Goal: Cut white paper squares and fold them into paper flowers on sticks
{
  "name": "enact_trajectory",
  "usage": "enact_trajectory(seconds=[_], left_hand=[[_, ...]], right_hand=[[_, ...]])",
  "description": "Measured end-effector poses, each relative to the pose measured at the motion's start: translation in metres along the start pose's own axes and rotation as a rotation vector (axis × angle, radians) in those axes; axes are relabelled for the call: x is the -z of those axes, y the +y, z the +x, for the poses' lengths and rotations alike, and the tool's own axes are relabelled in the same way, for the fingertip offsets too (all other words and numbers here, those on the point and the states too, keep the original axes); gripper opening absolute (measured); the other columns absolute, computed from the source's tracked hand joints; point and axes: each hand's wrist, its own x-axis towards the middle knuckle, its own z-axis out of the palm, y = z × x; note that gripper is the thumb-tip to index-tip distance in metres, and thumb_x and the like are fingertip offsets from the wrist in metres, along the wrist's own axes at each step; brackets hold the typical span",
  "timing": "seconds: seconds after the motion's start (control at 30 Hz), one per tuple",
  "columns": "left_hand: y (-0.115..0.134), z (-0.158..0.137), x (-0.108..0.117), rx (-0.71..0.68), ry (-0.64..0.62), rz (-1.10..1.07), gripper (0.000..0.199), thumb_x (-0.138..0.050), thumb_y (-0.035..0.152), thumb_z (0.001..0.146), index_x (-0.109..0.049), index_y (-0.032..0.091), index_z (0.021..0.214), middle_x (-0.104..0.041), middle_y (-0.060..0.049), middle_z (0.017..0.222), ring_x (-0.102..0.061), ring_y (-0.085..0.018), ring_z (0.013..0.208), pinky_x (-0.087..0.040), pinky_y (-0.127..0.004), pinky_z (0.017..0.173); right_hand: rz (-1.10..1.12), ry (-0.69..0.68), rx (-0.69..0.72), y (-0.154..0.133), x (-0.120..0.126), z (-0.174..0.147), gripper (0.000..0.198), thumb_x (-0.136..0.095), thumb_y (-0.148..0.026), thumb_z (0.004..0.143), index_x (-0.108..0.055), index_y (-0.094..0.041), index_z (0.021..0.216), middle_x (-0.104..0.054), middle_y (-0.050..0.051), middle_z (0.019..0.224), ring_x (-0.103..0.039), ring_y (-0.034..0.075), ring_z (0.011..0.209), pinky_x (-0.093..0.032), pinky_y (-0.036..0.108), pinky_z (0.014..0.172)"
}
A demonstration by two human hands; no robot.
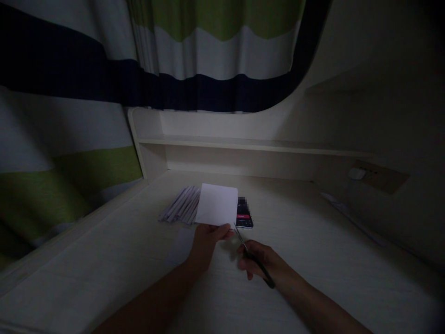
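Note:
My left hand (209,236) pinches the lower edge of a square white sheet of paper (217,204), thumb on top, holding it up over the table. In my right hand (260,262) is a pair of scissors (257,260) with dark handles. Their blade tips point up and left, close by the paper's lower right corner; whether they touch it I cannot tell. Behind the sheet to the left lies a row of narrow folded paper strips (179,205), partly covered. A phone (245,218) with a lit screen lies to the right, its left side hidden by the sheet.
Another pale sheet (180,246) lies flat on the table (295,218), left of my left wrist. A low shelf (243,144) runs along the back. Striped curtains (222,60) hang behind and at the left. On the right wall, a white plug (357,173) sits in a socket panel (380,177).

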Motion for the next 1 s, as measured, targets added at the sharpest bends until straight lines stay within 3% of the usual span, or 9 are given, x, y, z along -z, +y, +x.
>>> enact_trajectory(seconds=[0.2, 1.0], left_hand=[[0.0031, -0.0042, -0.0024, 0.018, 0.009, 0.151, 0.022, -0.066, 0.031, 0.058, -0.064, 0.011, 0.051, -0.063, -0.005, 0.052, -0.056, -0.014, 0.05, -0.043, -0.024, 0.053], [0.0089, -0.0095, -0.0062, -0.001, -0.042, 0.063, 0.011, -0.066, 0.023, 0.056, -0.063, 0.013, 0.059, -0.062, 0.0, 0.053, -0.056, -0.014, 0.049, -0.043, -0.022, 0.049]], right_hand=[[-0.004, -0.018, 0.0, 0.0003, 0.0013, -0.0011, 0.025, -0.064, -0.032, 0.062, -0.051, -0.016, 0.076, -0.05, -0.005, 0.054, -0.043, 0.007, 0.041, -0.038, 0.02, 0.039], [-0.103, 0.024, -0.021, 0.0036, 0.0008, -0.0004, 0.02, -0.06, -0.034, 0.065, -0.051, -0.017, 0.072, -0.046, -0.006, 0.049, -0.041, 0.007, 0.037, -0.035, 0.019, 0.034]])
